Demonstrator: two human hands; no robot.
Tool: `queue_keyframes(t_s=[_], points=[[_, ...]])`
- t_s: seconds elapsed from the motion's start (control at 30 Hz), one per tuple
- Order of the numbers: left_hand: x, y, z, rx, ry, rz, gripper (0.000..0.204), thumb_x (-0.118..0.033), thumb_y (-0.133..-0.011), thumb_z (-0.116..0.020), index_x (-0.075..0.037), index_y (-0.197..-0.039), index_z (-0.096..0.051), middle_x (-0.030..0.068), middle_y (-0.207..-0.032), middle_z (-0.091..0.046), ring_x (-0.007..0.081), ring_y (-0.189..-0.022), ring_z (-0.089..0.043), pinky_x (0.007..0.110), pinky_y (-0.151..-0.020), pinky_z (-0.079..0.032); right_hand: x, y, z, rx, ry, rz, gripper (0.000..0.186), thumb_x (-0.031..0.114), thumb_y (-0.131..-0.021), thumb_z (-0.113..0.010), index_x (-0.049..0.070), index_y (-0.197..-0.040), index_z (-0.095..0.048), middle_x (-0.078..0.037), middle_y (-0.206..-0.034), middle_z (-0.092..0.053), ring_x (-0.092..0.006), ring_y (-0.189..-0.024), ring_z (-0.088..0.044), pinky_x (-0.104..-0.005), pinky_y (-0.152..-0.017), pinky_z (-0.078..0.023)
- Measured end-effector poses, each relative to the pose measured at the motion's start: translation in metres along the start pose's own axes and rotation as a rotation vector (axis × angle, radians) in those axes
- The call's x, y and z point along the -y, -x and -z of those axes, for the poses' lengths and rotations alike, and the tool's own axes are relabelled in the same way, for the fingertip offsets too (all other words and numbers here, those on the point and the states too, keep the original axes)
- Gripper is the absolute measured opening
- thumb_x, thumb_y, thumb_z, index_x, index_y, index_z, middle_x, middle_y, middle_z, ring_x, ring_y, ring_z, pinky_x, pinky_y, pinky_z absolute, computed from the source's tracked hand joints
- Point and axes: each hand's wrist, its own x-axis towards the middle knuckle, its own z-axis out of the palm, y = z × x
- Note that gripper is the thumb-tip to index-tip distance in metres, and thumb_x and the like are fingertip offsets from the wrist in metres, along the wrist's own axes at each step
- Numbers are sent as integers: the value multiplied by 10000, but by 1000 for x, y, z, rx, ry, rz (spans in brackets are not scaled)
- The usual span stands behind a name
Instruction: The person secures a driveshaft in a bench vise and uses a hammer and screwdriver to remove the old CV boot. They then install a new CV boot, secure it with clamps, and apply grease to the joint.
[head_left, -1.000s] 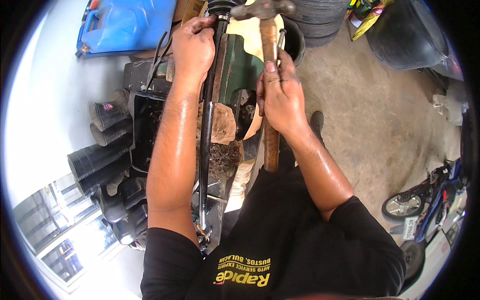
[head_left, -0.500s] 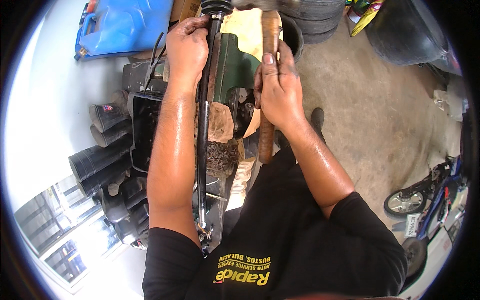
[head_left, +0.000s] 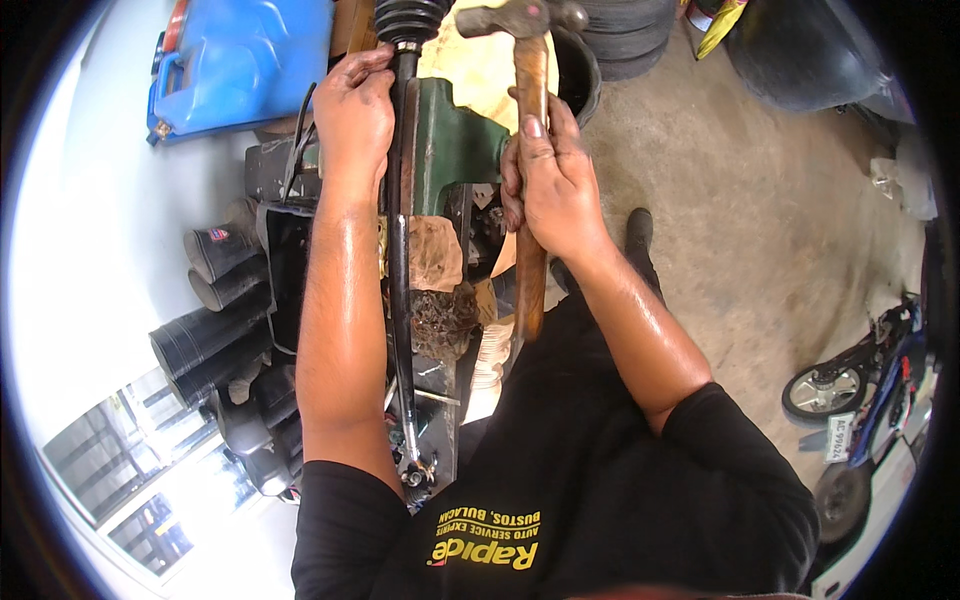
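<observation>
A black drive shaft (head_left: 402,270) stretches lengthwise in front of me, with a ribbed rubber boot (head_left: 408,20) at its far end. It lies along the jaw of a green bench vise (head_left: 440,140). My left hand (head_left: 357,110) is closed, its fingertips against the shaft just below the boot's narrow end; the far side of that grip is hidden. In my right hand (head_left: 555,170) is a ball-peen hammer (head_left: 531,75), gripped around the middle of its wooden handle. The steel head points away from me, right of the boot and above the vise.
A blue plastic jug (head_left: 245,65) stands at the far left. Black boots (head_left: 225,250) line the left wall. Stacked tires (head_left: 625,35) and a dark bucket (head_left: 580,75) are beyond my right hand. A motorcycle (head_left: 850,385) stands at the right on the concrete floor (head_left: 740,200).
The hammer head, blurred and partly cut off at the top before, now shows clearly, a little lower. The view has shifted slightly. My left hand stays by the boot's narrow end.
</observation>
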Motion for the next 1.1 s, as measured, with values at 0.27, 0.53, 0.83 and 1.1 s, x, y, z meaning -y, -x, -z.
queue_keyframes(t_s=[0.27, 0.53, 0.83, 1.1], points=[[-12, -8, -11, -89, 17, 147, 149, -16, -921, -776, 71, -1041, -759, 125, -1045, -767, 162, -951, -684, 280, -911, -518, 11, -13, -1, 197, -399, -378, 404, 360, -1161, -407, 94, -1462, -366, -46, -721, -458, -138, -419, -427, -332, -366, -429], [-14, -9, -17, -126, -41, 124, 142, 33, -874, -812, 76, -987, -736, 122, -992, -746, 145, -893, -673, 274, -846, -527, 24, -21, 6, 219, -562, -527, 341, 351, -1162, -392, 75, -1363, -407, -60, -707, -491, -155, -428, -446, -365, -394, -463], [-12, -8, -21, -159, -76, 76, 132, 33, -869, -812, 77, -965, -734, 108, -939, -745, 128, -860, -662, 257, -813, -514, 21, -19, 2, 99, -609, -543, 336, 377, -1159, -405, 148, -1404, -384, -53, -709, -478, -138, -415, -419, -331, -388, -423], [-10, -5, -17, -126, -36, 100, 136, 29, -886, -780, 85, -1001, -735, 141, -1026, -754, 149, -912, -677, 273, -865, -519, 24, -19, 7, 141, -621, -530, 409, 312, -1160, -388, 106, -1512, -354, -87, -662, -503, -179, -394, -446, -365, -376, -447]])
